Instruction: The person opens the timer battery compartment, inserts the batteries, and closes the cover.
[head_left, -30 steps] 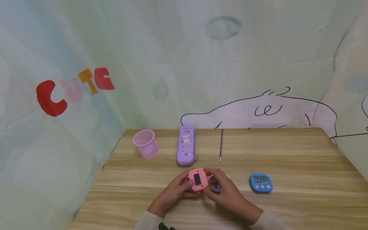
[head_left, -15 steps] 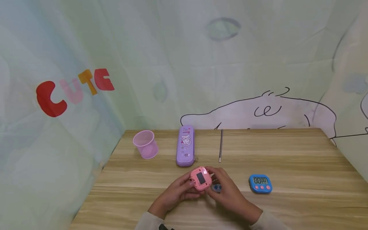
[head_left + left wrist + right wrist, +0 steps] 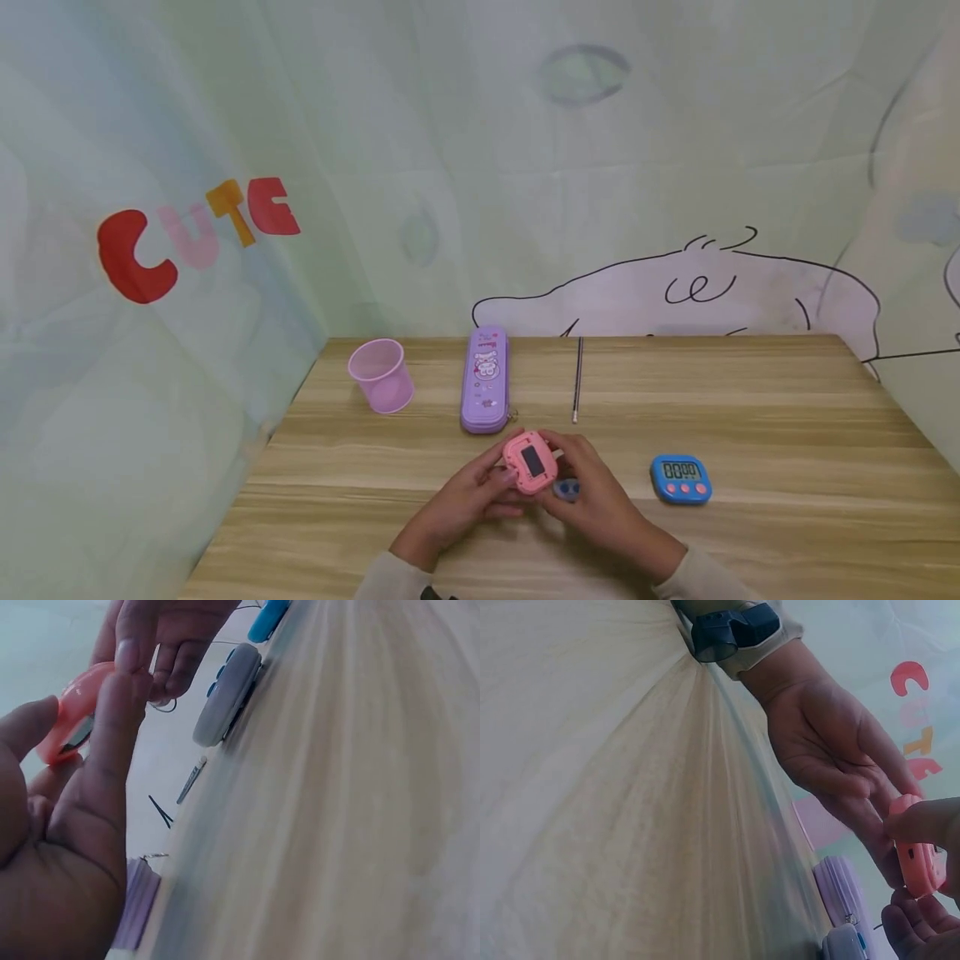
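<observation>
Both hands hold a pink timer [image 3: 531, 461] above the table; the side toward the head camera has a dark rectangle in it. My left hand [image 3: 468, 504] grips its left edge, thumb on the near face and fingers behind. From the right, my right hand [image 3: 592, 500] pinches the opposite edge between thumb and fingers. In the left wrist view the pink timer [image 3: 79, 705] appears edge-on between the fingertips. A white timer with blue buttons [image 3: 567, 489] lies behind the right hand, which partly hides it.
To the right lies a blue timer [image 3: 680, 479] with pink buttons, its display up. Farther back on the wooden table [image 3: 787, 417] are a pink cup [image 3: 386, 383], a purple pencil case [image 3: 485, 383] and a dark pencil [image 3: 577, 379]. A printed curtain [image 3: 420, 167] hangs behind.
The pink timer has shifted a little to the right and away from me, turning slightly, with both hands following. More of the white timer shows now. The other things have not moved.
</observation>
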Action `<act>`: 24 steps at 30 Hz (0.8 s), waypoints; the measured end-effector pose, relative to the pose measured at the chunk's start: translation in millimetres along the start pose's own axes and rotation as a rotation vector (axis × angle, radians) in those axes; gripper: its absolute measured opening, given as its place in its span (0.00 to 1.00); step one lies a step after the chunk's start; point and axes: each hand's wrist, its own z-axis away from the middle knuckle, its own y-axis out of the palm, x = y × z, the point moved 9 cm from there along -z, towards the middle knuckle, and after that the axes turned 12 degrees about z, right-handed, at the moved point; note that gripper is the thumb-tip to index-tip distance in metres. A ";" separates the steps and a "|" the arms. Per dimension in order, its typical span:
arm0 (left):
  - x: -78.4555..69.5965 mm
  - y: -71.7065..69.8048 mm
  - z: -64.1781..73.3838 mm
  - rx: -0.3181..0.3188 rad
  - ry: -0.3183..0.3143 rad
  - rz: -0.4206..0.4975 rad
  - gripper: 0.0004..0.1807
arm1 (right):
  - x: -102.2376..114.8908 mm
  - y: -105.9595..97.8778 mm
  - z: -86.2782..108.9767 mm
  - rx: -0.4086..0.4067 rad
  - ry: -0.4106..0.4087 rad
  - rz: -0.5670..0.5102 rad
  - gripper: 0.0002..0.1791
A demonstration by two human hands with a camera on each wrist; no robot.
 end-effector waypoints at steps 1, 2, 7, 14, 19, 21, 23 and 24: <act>-1.3 0.6 -0.2 -0.010 0.006 -0.013 0.31 | -0.3 -0.1 0.2 0.000 0.007 -0.002 0.44; -3.1 1.4 -0.4 -0.017 0.018 -0.032 0.31 | -0.8 -0.1 0.5 0.001 0.015 -0.003 0.44; -12.0 8.1 -1.9 -0.019 0.082 -0.077 0.32 | -1.7 -0.5 1.6 0.003 0.044 0.007 0.46; -22.6 8.9 -0.2 -0.119 0.139 -0.289 0.31 | 4.9 -2.9 0.3 -0.028 -0.021 0.034 0.42; -28.3 8.7 3.1 -0.187 0.161 -0.386 0.30 | -1.5 -4.1 -2.4 -0.030 0.019 0.055 0.34; -30.1 11.4 4.0 -0.181 0.175 -0.396 0.30 | -4.1 -4.8 -2.8 -0.033 0.029 0.063 0.29; -30.3 14.2 4.1 -0.173 0.175 -0.412 0.32 | -5.4 -5.7 -2.7 -0.037 0.040 0.060 0.21; -30.2 15.6 3.8 -0.164 0.177 -0.415 0.33 | -5.9 -5.7 -2.7 -0.038 0.044 0.055 0.18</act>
